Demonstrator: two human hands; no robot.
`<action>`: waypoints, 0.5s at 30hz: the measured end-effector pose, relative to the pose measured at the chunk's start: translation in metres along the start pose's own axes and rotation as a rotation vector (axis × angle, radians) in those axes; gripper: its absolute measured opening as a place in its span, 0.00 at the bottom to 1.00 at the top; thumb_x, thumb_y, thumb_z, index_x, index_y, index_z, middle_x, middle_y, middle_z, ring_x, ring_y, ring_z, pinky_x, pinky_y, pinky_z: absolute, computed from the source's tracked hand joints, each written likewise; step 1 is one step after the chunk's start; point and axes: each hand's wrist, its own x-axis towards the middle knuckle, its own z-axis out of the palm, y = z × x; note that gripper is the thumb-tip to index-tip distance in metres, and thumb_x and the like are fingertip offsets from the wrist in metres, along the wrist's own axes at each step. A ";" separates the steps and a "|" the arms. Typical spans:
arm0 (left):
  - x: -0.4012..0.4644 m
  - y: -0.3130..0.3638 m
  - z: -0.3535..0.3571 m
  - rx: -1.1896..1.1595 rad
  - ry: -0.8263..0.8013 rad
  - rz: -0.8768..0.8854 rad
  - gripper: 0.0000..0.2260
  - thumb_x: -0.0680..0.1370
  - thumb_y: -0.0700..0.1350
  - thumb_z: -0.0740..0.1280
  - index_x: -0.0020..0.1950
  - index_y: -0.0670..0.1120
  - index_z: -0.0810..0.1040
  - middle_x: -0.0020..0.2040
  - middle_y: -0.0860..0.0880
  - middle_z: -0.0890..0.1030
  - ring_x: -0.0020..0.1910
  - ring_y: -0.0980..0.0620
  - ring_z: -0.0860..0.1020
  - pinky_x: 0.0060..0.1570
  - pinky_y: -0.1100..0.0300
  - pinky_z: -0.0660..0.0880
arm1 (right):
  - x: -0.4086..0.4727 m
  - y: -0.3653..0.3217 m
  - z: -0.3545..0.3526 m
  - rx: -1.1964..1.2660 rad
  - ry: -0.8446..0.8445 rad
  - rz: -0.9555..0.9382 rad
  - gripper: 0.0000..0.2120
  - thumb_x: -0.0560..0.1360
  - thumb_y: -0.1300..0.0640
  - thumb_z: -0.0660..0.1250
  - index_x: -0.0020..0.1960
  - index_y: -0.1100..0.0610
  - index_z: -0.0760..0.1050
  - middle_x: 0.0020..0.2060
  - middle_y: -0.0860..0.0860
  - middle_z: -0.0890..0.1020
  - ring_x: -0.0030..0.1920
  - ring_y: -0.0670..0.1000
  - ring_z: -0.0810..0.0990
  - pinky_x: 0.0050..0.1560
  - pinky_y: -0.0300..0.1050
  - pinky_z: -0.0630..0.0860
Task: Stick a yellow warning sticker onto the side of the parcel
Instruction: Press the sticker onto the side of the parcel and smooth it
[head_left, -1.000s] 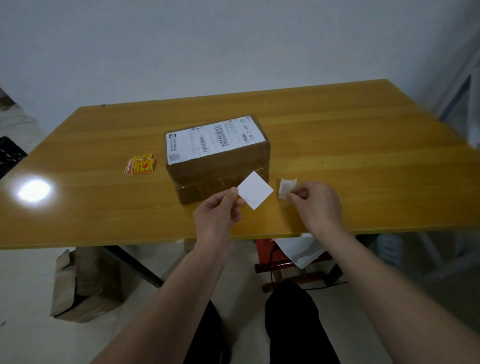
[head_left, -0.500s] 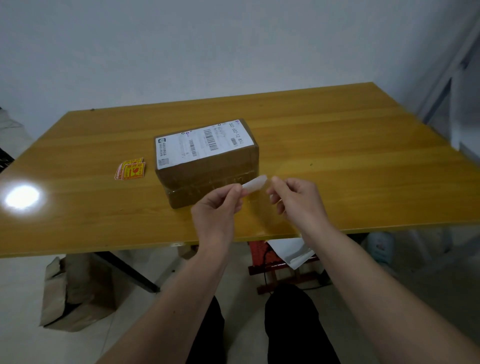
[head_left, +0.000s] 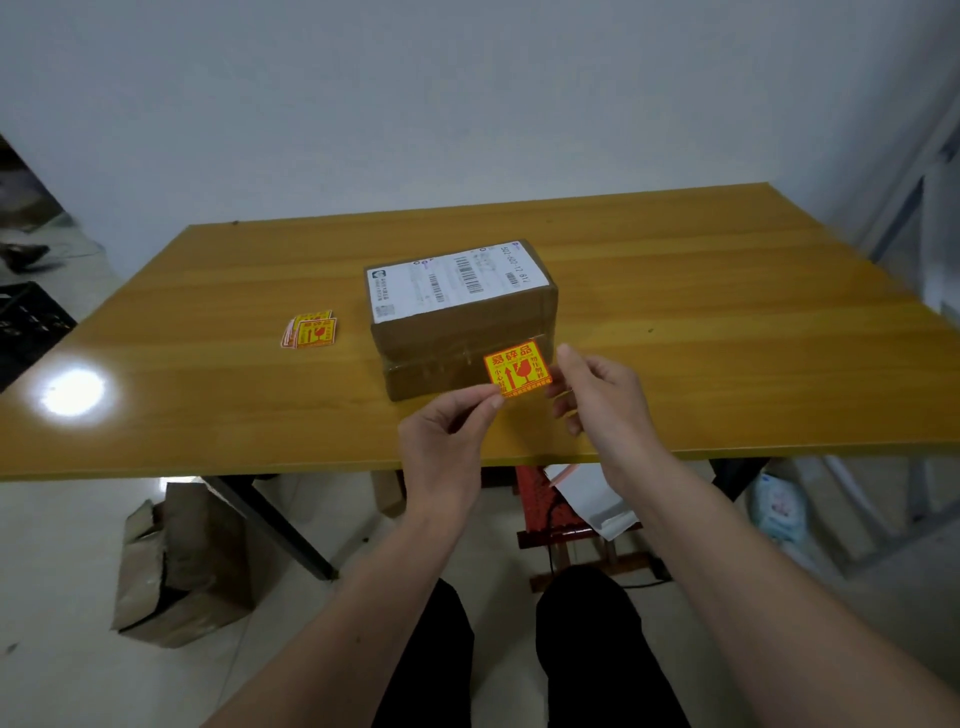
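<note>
A brown cardboard parcel (head_left: 447, 338) with a white shipping label (head_left: 452, 280) on top sits mid-table. My left hand (head_left: 447, 431) pinches the lower left corner of a yellow warning sticker (head_left: 517, 370) with red print. The sticker faces me and is held upright just in front of the right end of the parcel's near side. I cannot tell if it touches the parcel. My right hand (head_left: 602, 400) hovers at the sticker's right edge, thumb raised and fingers loosely apart, gripping nothing that I can see.
A small stack of yellow stickers (head_left: 310, 330) lies on the wooden table (head_left: 727, 338) left of the parcel. Under the table are an open cardboard box (head_left: 176, 566), a red stool (head_left: 550, 509) with white paper, and my legs.
The sticker was held with its white back towards me; it has been turned so the yellow printed face shows. The small white scrap once in my right hand is gone from view.
</note>
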 end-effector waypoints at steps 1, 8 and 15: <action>0.000 -0.001 -0.003 0.017 -0.003 0.014 0.05 0.71 0.39 0.72 0.44 0.47 0.84 0.42 0.55 0.84 0.44 0.61 0.81 0.46 0.68 0.78 | -0.001 0.000 0.002 -0.014 -0.007 -0.005 0.15 0.79 0.50 0.59 0.39 0.53 0.78 0.34 0.49 0.79 0.33 0.46 0.75 0.35 0.40 0.68; -0.001 0.003 -0.021 0.060 -0.010 0.056 0.05 0.72 0.40 0.71 0.46 0.47 0.84 0.41 0.56 0.84 0.43 0.63 0.81 0.43 0.73 0.76 | -0.005 -0.010 0.007 -0.093 -0.028 -0.015 0.12 0.77 0.55 0.64 0.38 0.58 0.78 0.31 0.49 0.77 0.32 0.46 0.74 0.33 0.38 0.68; -0.002 0.002 -0.031 0.078 -0.031 0.093 0.05 0.72 0.39 0.71 0.46 0.47 0.84 0.41 0.57 0.83 0.42 0.65 0.80 0.42 0.75 0.75 | -0.005 -0.016 0.009 -0.072 -0.088 0.058 0.10 0.73 0.55 0.70 0.44 0.64 0.81 0.30 0.50 0.77 0.30 0.45 0.73 0.28 0.38 0.69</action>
